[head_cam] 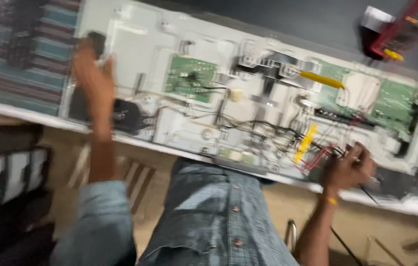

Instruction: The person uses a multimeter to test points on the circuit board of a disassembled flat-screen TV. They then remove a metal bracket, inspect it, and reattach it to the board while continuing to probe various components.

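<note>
My denim shirt (218, 216) fills the near view. Beyond it lies an opened flat-screen panel (248, 93), long axis left to right on the tabletop (416, 204). My right hand (349, 167) closes its grip on red wires (319, 155) at its near edge; my left hand (93, 81), fingers spread, rests on the far-left corner.

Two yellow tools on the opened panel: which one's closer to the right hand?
The lower yellow tool, lying among the wires just left of the right hand. The other yellow tool lies higher up, beside the right-side green board.
</note>
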